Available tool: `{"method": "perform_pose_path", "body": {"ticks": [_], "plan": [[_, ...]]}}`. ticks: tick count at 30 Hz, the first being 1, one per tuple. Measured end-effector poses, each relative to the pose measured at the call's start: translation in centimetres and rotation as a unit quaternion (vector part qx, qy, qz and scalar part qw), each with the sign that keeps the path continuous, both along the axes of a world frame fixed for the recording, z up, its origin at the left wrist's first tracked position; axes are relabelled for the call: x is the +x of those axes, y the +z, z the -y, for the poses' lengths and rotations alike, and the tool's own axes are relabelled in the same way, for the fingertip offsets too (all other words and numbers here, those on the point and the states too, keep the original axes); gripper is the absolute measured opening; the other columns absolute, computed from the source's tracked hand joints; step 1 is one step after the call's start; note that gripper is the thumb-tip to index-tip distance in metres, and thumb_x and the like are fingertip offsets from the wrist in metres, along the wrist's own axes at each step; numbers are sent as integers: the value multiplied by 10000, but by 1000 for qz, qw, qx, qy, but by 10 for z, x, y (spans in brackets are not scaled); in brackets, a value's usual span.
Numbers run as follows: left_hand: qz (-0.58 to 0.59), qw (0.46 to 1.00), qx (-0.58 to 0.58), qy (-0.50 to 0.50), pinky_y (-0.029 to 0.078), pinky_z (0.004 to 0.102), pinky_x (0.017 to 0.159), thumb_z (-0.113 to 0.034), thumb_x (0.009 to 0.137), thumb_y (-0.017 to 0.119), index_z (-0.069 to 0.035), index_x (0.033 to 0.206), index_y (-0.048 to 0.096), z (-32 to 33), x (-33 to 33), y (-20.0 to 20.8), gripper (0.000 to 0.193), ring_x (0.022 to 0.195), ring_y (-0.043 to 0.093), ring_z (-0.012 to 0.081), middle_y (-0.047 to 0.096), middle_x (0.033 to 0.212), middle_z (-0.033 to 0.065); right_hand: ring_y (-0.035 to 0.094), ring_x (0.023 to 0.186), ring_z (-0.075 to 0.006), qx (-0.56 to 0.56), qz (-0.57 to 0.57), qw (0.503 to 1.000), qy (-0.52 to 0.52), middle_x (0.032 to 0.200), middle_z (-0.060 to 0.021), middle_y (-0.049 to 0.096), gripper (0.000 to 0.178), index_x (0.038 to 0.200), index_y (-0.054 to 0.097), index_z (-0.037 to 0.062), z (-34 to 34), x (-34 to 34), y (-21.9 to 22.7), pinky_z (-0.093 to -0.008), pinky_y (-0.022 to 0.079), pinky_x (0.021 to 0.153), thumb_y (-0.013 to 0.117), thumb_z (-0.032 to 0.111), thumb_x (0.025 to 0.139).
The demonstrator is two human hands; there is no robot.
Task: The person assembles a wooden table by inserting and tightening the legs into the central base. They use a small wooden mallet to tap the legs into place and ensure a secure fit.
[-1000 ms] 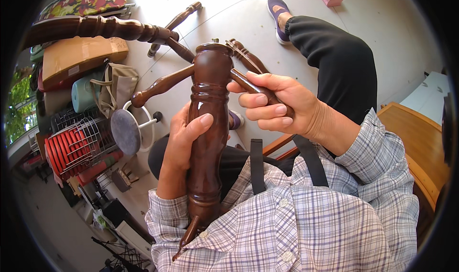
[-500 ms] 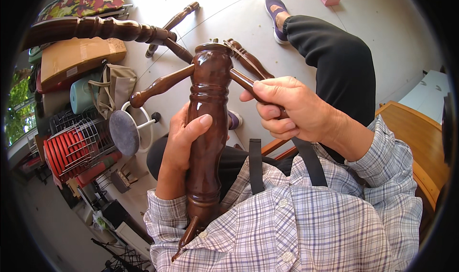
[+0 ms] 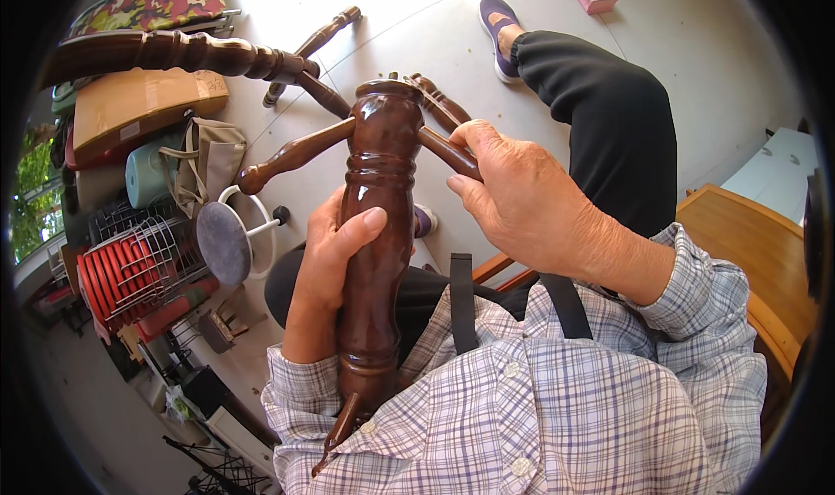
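A thick, glossy dark-brown turned wooden post (image 3: pixel 379 190) stretches from against my shirt out in front of me. Slim turned pegs stick out near its far end, one left peg (image 3: pixel 291 154) and one right peg (image 3: pixel 448 153). My left hand (image 3: pixel 335 243) is wrapped round the post's middle, thumb on top. On the right peg is my right hand (image 3: pixel 539 195), its index finger over it and its thumb below; the peg's outer end and the other fingers are hidden. A pointed peg (image 3: pixel 344 425) juts from the near end against my shirt.
A curved dark wooden piece (image 3: pixel 174 51) reaches in from the left. Beyond the post lies another turned piece (image 3: pixel 317 38). At left are a round grey stool (image 3: pixel 224 243), a wire rack (image 3: pixel 139 264) and a cardboard box (image 3: pixel 143 112). A wooden chair (image 3: pixel 748 243) stands right.
My right hand has turned over and shifted its hold on the right peg, from curled fingers with thumb on top to back of hand upward. My left hand stays put.
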State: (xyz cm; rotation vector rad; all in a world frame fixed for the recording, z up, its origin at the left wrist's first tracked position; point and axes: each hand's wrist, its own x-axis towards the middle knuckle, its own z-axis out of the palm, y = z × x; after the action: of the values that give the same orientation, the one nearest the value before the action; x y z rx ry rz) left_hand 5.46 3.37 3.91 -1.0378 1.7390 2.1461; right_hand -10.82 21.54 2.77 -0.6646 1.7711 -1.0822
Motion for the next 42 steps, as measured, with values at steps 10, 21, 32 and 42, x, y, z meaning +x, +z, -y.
{"method": "perform_pose_path", "body": {"ticks": [10, 21, 32, 42], "plan": [[-3, 1000, 3, 16, 637, 328, 645, -493, 828, 709, 46, 1270, 550, 2, 2, -3, 715, 730, 736, 245, 685, 928, 155, 394, 440, -10, -173, 745, 617, -185, 865, -39, 623, 459, 1325, 530, -74, -1, 9, -43, -169, 365, 387, 299, 275, 1137], [-15, 999, 29, 12, 576, 289, 664, -390, 869, 725, 50, 1230, 570, 1, 0, 2, 590, 747, 691, 181, 696, 934, 140, 707, 773, -198, -67, -249, 966, -21, 929, -183, 715, 378, 1272, 515, -57, -8, 23, -21, -270, 568, 698, 640, 209, 1035], [0, 1000, 6, 11, 633, 320, 630, -482, 832, 712, 40, 1257, 554, 1, 0, -3, 692, 726, 739, 239, 686, 925, 152, 413, 455, -52, -126, 610, 758, -193, 691, -25, 559, 298, 904, 596, 15, -7, 3, -25, -217, 343, 384, 499, 214, 1103], [-5, 1000, 2, 20, 634, 318, 631, -479, 830, 715, 36, 1261, 551, 1, 1, -1, 690, 716, 733, 233, 683, 926, 147, 382, 454, -24, -171, 670, 707, -150, 702, 20, 491, 353, 1226, 569, -19, -8, 8, -35, -192, 343, 373, 401, 279, 1138]]}}
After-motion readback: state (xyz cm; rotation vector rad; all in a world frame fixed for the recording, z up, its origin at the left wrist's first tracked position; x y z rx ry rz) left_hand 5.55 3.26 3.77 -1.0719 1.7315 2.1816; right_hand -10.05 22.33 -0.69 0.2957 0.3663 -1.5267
